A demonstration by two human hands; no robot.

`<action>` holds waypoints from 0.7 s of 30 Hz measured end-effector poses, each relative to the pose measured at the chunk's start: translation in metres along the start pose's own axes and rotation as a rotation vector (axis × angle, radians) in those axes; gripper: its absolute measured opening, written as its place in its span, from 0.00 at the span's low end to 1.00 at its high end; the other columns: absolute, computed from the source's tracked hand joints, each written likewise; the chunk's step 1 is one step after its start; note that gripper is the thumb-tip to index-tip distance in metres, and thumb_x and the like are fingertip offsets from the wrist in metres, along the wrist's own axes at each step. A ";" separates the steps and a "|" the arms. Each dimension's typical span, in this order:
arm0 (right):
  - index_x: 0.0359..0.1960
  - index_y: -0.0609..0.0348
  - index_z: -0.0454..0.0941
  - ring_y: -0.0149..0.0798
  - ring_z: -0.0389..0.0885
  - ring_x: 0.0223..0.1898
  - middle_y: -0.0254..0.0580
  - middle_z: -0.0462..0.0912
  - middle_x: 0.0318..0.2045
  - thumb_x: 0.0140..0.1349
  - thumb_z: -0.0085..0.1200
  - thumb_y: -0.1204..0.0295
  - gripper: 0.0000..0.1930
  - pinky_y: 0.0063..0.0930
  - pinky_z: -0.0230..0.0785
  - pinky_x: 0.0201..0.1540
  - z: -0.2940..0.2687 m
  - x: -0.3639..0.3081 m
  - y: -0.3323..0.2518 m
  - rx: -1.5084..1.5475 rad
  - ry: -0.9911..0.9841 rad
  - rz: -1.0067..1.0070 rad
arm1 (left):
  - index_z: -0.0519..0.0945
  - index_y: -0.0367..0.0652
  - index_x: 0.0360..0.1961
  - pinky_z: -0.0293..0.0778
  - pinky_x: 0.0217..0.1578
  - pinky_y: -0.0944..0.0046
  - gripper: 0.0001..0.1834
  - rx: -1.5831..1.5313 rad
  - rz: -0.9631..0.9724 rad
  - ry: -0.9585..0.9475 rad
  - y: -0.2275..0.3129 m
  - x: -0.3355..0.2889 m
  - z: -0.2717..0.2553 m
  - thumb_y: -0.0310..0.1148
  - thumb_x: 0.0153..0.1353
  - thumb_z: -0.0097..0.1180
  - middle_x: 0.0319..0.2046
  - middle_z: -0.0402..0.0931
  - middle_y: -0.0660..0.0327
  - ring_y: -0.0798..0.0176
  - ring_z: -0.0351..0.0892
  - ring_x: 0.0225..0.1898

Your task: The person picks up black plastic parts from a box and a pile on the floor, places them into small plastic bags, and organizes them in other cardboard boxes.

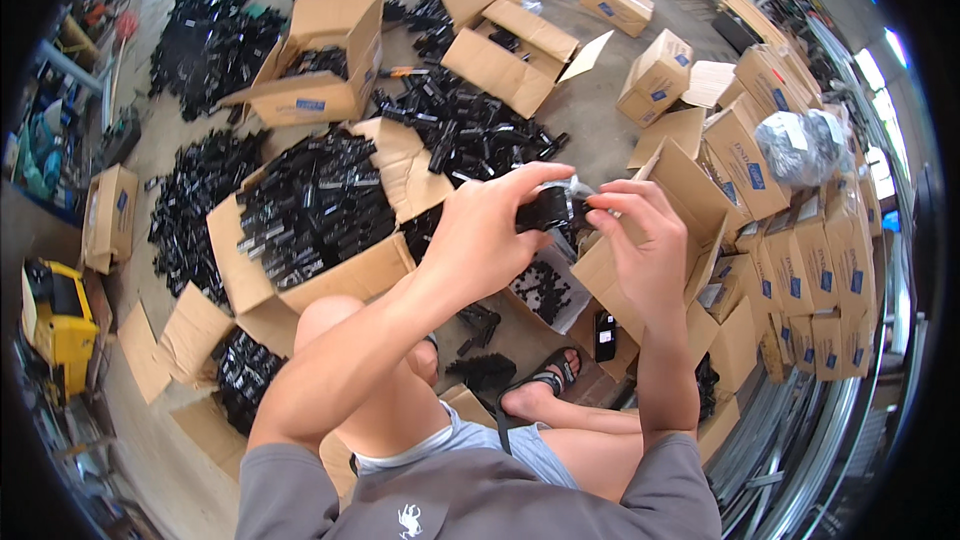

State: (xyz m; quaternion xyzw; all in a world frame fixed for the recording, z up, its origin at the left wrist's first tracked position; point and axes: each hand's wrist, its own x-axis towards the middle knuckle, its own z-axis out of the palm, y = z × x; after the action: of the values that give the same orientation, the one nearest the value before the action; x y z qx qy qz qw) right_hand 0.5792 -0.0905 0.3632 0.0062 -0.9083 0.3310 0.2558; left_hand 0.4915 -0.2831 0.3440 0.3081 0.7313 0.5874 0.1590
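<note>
The left hand [480, 230] and the right hand [640, 240] meet at chest height, above the knees of the seated person, and between them they hold a small black part [548, 208] – hard-edged, matte, roughly rectangular – together with a bit of clear, crinkled plastic bag [578, 190] that catches the light. The left fingers are curled narrowly around the part from above and the left; the right fingers are pinched on the bag's edge at the part's right end, so both hands are closed on the same small bundle. Just beneath them sits an open box [545, 290] holding more of the same black pieces, and beside it a dark phone [605, 335] lies flat near a foot in a black sandal [545, 380]. To the left, a large brown cardboard box [300, 240] with soft, bent flaps is heaped with glossy black parts, and loose piles of black parts [470, 130] spread across the grey concrete floor [600, 120] further out. On the right, sealed cardboard cartons [810, 280] are stacked in a wall, each with a small blue label – on top of them rests a bulging clear sack [800, 145]. A yellow machine [60, 325] stands at the far left edge.
</note>
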 end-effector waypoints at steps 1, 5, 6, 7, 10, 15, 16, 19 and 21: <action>0.44 0.60 0.87 0.41 0.85 0.45 0.44 0.85 0.43 0.57 0.67 0.80 0.12 0.31 0.76 0.51 0.000 -0.001 0.002 -0.008 -0.020 0.010 | 0.78 0.49 0.63 0.80 0.45 0.62 0.35 0.049 0.024 0.019 0.000 -0.001 -0.001 0.16 0.53 0.70 0.41 0.88 0.52 0.62 0.88 0.45; 0.51 0.61 0.85 0.38 0.85 0.50 0.43 0.85 0.47 0.59 0.67 0.81 0.17 0.31 0.75 0.52 0.001 -0.006 0.002 0.037 -0.017 0.098 | 0.78 0.51 0.64 0.79 0.40 0.62 0.35 0.046 0.011 0.004 0.006 -0.003 -0.005 0.19 0.53 0.70 0.35 0.86 0.53 0.65 0.84 0.36; 0.51 0.61 0.85 0.38 0.85 0.50 0.43 0.85 0.47 0.59 0.67 0.81 0.17 0.31 0.75 0.52 0.005 -0.008 0.002 0.041 -0.025 0.095 | 0.78 0.52 0.65 0.78 0.39 0.62 0.36 0.003 -0.006 -0.012 0.006 -0.003 -0.006 0.19 0.53 0.70 0.34 0.86 0.55 0.67 0.81 0.33; 0.53 0.62 0.84 0.37 0.84 0.51 0.43 0.85 0.48 0.59 0.66 0.82 0.19 0.31 0.75 0.53 0.009 -0.011 0.003 0.172 0.012 0.147 | 0.76 0.53 0.68 0.76 0.36 0.64 0.38 -0.074 -0.008 -0.014 0.000 -0.004 -0.004 0.19 0.55 0.70 0.31 0.83 0.62 0.72 0.77 0.33; 0.57 0.64 0.80 0.36 0.84 0.54 0.44 0.85 0.50 0.59 0.65 0.85 0.23 0.29 0.77 0.54 0.013 -0.016 0.012 0.413 -0.014 0.195 | 0.74 0.53 0.69 0.76 0.37 0.65 0.39 -0.144 -0.089 -0.089 0.005 -0.002 -0.009 0.19 0.56 0.69 0.28 0.80 0.68 0.76 0.76 0.35; 0.59 0.67 0.78 0.34 0.83 0.55 0.47 0.83 0.55 0.59 0.64 0.89 0.25 0.26 0.79 0.55 0.014 -0.017 0.029 0.395 -0.101 0.124 | 0.71 0.54 0.73 0.79 0.44 0.69 0.41 -0.240 -0.020 -0.240 0.001 0.002 -0.013 0.21 0.58 0.69 0.58 0.77 0.61 0.71 0.77 0.44; 0.60 0.68 0.76 0.35 0.83 0.55 0.48 0.82 0.56 0.59 0.63 0.89 0.25 0.27 0.80 0.54 0.015 -0.017 0.030 0.434 -0.119 0.123 | 0.71 0.54 0.73 0.79 0.44 0.69 0.41 -0.240 -0.018 -0.247 -0.005 0.004 -0.012 0.21 0.58 0.69 0.58 0.77 0.61 0.71 0.77 0.44; 0.61 0.68 0.74 0.37 0.84 0.55 0.50 0.80 0.58 0.59 0.63 0.90 0.26 0.29 0.81 0.54 0.018 -0.016 0.026 0.537 -0.073 0.132 | 0.72 0.49 0.71 0.79 0.45 0.70 0.38 -0.335 -0.038 -0.326 -0.012 0.009 -0.011 0.22 0.59 0.70 0.61 0.76 0.63 0.70 0.76 0.47; 0.61 0.67 0.72 0.38 0.84 0.55 0.50 0.79 0.58 0.59 0.63 0.90 0.27 0.30 0.82 0.54 0.017 -0.015 0.020 0.604 -0.012 0.137 | 0.74 0.48 0.70 0.79 0.44 0.71 0.35 -0.419 -0.101 -0.354 -0.010 0.010 -0.012 0.24 0.61 0.69 0.59 0.77 0.61 0.72 0.76 0.47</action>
State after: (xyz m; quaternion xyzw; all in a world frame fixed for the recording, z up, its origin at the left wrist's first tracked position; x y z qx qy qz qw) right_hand 0.5809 -0.0875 0.3333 0.0228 -0.7685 0.6025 0.2143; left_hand 0.4738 -0.2869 0.3386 0.3294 0.5693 0.6540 0.3736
